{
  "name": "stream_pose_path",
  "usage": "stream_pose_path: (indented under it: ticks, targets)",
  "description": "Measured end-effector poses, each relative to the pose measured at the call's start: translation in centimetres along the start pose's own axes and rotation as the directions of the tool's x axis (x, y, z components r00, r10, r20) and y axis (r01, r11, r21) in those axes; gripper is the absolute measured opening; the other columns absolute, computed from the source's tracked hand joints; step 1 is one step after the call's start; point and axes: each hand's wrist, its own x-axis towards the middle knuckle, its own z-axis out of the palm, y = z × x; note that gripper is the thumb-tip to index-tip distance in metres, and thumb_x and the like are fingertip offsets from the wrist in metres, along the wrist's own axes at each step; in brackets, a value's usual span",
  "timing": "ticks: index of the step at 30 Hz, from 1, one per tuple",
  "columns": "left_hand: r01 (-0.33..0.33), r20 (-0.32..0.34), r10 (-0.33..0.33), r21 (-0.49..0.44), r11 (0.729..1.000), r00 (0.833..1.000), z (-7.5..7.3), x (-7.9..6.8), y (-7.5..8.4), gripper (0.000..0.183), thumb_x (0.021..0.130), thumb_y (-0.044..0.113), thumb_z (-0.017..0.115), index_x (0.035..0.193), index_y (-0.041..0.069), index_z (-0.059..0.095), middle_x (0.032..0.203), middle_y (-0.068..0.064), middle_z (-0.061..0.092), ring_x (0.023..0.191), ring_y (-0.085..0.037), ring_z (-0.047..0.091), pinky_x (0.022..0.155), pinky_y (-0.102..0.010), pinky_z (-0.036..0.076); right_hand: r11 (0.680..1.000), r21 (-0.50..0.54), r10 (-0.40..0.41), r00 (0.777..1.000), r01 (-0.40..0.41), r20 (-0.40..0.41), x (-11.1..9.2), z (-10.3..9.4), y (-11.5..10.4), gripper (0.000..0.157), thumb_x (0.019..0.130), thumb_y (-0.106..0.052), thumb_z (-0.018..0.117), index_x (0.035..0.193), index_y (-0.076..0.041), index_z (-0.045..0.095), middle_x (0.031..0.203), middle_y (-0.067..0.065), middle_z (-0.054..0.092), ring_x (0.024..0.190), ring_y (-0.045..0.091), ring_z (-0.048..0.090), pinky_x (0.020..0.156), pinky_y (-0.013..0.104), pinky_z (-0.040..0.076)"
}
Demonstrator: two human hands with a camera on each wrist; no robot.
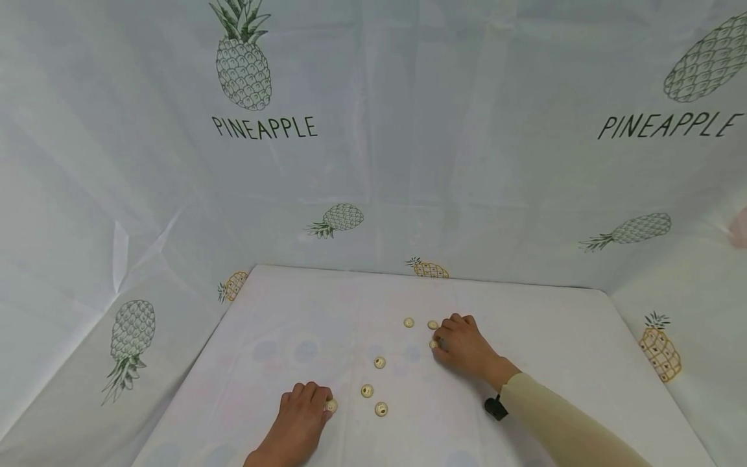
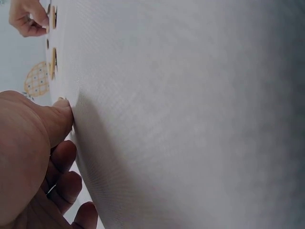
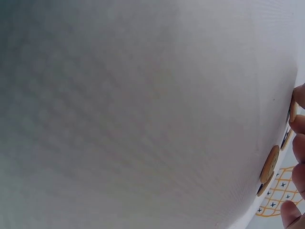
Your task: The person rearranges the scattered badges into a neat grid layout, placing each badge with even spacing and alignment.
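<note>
Small round wooden discs with dark face-like marks lie on the white-covered table. My left hand (image 1: 299,415) is low at the near left and pinches one wooden disc (image 1: 331,405) at its edge. In the left wrist view the thumb (image 2: 59,119) and curled fingers mostly hide that disc. Farther off on the right, my right hand (image 1: 463,345) holds another wooden disc (image 1: 434,344) between thumb and fingertips. The right wrist view shows this held disc (image 3: 293,109) at its right edge, tilted against the cloth.
Between the hands lie three loose discs, one farther up (image 1: 380,362), one in the middle (image 1: 367,390) and one nearest (image 1: 381,408). Two more, a left one (image 1: 409,322) and a right one (image 1: 432,324), lie beyond my right hand. White pineapple-print cloth (image 1: 432,162) hangs behind the table (image 1: 525,305).
</note>
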Motion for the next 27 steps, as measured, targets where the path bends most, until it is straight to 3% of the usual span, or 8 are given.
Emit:
stream_pose_path:
  ticks: [15, 22, 27]
  targets:
    - [0.001, 0.005, -0.001, 0.018, 1.0, 1.0, 0.0, 0.0, 0.1, 0.023, 0.096, 0.027, 0.078, 0.111, 0.02, 0.062, 0.102, 0.009, 0.055, 0.094, -0.012, 0.043, 0.079, -0.04, 0.04, 1.0, -0.006, -0.01, 0.999, 0.01, -0.047, 0.7, 0.3, -0.7, 0.013, 0.093, -0.027, 0.075, 0.098, -0.016, 0.073, 0.096, -0.003, 0.066, 0.091, 0.017, 0.049, 0.088, 0.045, 0.04]
    - [0.002, -0.001, -0.002, 0.014, 1.0, 1.0, -0.2, -0.1, 0.2, 0.024, 0.094, 0.026, 0.08, 0.109, 0.021, 0.062, 0.101, 0.009, 0.054, 0.093, -0.013, 0.043, 0.078, -0.039, 0.04, 0.999, 0.006, -0.038, 0.999, 0.038, -0.029, 2.2, 0.4, -3.7, 0.014, 0.094, -0.03, 0.074, 0.098, -0.016, 0.074, 0.096, -0.003, 0.067, 0.09, 0.018, 0.049, 0.09, 0.046, 0.042]
    - [-0.014, -0.024, 0.015, 0.023, 1.0, 1.0, -0.2, -0.1, 0.2, 0.024, 0.094, 0.026, 0.08, 0.109, 0.021, 0.061, 0.101, 0.009, 0.055, 0.093, -0.012, 0.043, 0.078, -0.038, 0.039, 0.993, 0.01, -0.117, 0.992, 0.117, -0.057, 3.2, 1.0, -5.9, 0.014, 0.094, -0.031, 0.075, 0.1, -0.018, 0.074, 0.096, -0.004, 0.065, 0.09, 0.017, 0.049, 0.09, 0.044, 0.041]
